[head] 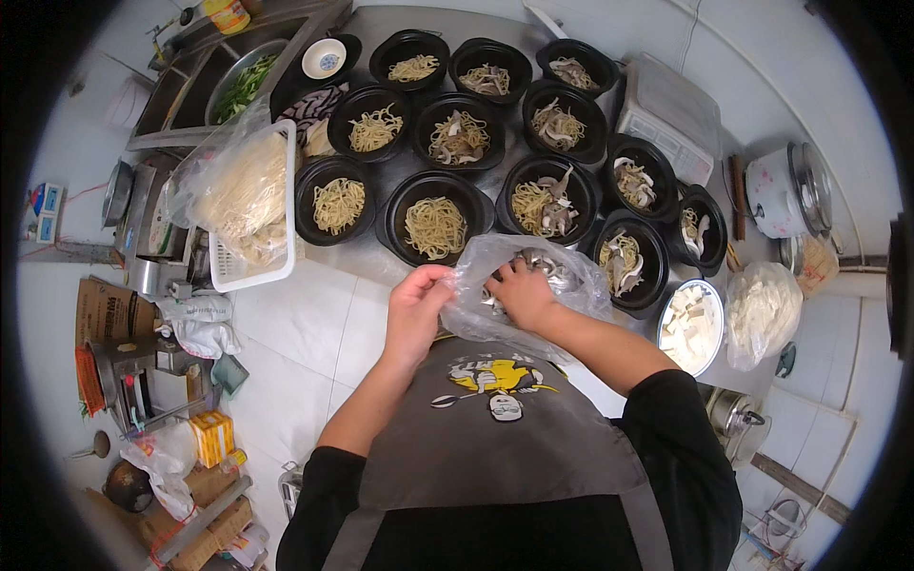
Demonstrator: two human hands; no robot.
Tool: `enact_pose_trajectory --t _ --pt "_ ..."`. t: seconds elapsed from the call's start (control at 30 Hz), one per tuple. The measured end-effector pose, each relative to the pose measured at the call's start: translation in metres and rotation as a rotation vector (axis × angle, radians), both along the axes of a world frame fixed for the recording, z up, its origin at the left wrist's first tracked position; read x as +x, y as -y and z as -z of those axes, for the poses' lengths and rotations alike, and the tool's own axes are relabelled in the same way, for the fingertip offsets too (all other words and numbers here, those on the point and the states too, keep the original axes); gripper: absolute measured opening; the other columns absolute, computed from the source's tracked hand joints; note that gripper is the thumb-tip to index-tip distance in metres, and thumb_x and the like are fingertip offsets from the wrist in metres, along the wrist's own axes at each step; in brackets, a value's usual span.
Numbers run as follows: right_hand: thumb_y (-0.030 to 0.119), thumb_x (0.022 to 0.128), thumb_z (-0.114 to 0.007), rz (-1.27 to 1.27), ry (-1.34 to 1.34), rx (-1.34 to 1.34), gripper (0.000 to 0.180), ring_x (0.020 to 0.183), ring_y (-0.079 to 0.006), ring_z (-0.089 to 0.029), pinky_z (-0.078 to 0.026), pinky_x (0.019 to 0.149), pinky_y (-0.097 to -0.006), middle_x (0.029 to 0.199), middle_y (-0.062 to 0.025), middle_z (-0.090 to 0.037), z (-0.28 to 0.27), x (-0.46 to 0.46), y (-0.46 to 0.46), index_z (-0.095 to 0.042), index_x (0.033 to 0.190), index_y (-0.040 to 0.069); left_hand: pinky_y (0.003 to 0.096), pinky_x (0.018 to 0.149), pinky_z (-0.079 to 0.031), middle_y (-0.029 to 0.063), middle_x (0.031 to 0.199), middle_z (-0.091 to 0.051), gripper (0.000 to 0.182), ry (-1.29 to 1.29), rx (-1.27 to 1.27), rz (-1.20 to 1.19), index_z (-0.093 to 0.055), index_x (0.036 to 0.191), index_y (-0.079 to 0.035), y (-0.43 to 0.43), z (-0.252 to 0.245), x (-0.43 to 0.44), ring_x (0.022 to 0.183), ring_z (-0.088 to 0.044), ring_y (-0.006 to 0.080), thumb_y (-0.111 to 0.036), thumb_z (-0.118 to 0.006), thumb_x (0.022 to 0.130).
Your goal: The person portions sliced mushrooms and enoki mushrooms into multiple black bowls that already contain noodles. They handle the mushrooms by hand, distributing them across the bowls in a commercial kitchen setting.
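My left hand (421,307) pinches the rim of a clear plastic bag (471,314) just in front of my apron. Inside that bag, my right hand (523,294) rests on sliced grey mushrooms (546,268); its fingertips are partly hidden among them. Beyond the bag sits a black pot with plain noodles (436,227). Beside it, another black pot (505,193) has noodles topped with mushroom strips. Several more black pots stand behind and to the right, most with mushrooms over the noodles. Those on the left, such as the one holding noodles (339,205), show noodles alone.
A white basket (289,207) with bagged noodles stands at the table's left end. On the right are a bowl of white cut pieces (690,325), a knotted plastic bag (764,314), a scale (668,121) and a rice cooker (775,189). Chopped greens (246,86) fill a metal basin.
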State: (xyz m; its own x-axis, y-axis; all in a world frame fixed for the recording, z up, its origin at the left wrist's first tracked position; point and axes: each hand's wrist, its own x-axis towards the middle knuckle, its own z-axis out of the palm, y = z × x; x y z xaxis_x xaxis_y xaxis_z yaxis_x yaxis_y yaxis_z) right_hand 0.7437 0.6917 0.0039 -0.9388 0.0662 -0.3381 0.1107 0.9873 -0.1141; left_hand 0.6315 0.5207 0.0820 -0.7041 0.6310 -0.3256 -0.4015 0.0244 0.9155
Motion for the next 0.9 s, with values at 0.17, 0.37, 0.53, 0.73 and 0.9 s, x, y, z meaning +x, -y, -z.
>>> enact_pose_trajectory --t 0.17,0.37,0.53,0.73,0.9 --pt "0.013 0.071 -0.073 0.013 -0.132 -0.156 0.047 0.105 -0.0333 -0.061 -0.054 0.082 -0.0411 0.113 -0.0118 -0.06 -0.013 0.003 -0.016 -0.062 0.117 0.013 0.0233 0.074 -0.045 0.0015 0.084 -0.065 0.013 -0.012 0.001 -0.011 -0.066 0.102 0.0 0.003 -0.002 0.0 0.078 -0.058 0.0085 -0.006 -0.06 0.093" --pt "0.007 0.072 -0.068 0.181 -0.342 -0.62 0.041 0.098 -0.0338 -0.064 -0.053 0.081 -0.0393 0.114 -0.0127 -0.063 -0.043 0.019 -0.044 -0.067 0.113 0.012 0.0237 0.074 -0.044 0.002 0.084 -0.065 0.013 -0.006 0.015 -0.033 -0.066 0.102 -0.001 0.002 0.002 0.0 0.078 -0.058 0.0093 -0.006 -0.059 0.092" --pt "-0.005 0.077 -0.065 0.637 -0.131 -1.154 0.025 0.064 -0.0074 -0.061 -0.049 0.058 -0.0234 0.075 -0.0008 -0.065 -0.089 0.032 -0.052 -0.068 0.102 0.0 0.0236 0.073 -0.044 0.0022 0.084 -0.065 0.013 -0.007 0.023 -0.023 -0.066 0.102 -0.001 0.0 0.007 -0.001 0.077 -0.058 0.0093 -0.005 -0.059 0.091" --pt "-0.006 0.076 -0.07 0.729 -0.328 -1.446 0.033 0.064 -0.0077 -0.06 -0.048 0.056 -0.0227 0.08 -0.002 -0.066 -0.154 0.007 -0.073 -0.067 0.107 0.001 0.0231 0.072 -0.045 0.0022 0.085 -0.065 0.014 0.019 0.013 0.001 -0.066 0.103 -0.001 0.006 0.013 0.003 0.078 -0.058 0.0089 -0.004 -0.06 0.091" --pt "0.004 0.076 -0.073 0.407 -0.366 -1.17 0.03 0.067 -0.0083 -0.061 -0.048 0.058 -0.0249 0.081 -0.0029 -0.066 -0.159 -0.069 -0.073 -0.065 0.105 0.002 0.023 0.072 -0.046 0.0013 0.085 -0.065 0.013 0.047 -0.008 0.101 -0.065 0.103 -0.001 0.013 0.017 0.009 0.077 -0.058 0.0079 -0.005 -0.062 0.091"
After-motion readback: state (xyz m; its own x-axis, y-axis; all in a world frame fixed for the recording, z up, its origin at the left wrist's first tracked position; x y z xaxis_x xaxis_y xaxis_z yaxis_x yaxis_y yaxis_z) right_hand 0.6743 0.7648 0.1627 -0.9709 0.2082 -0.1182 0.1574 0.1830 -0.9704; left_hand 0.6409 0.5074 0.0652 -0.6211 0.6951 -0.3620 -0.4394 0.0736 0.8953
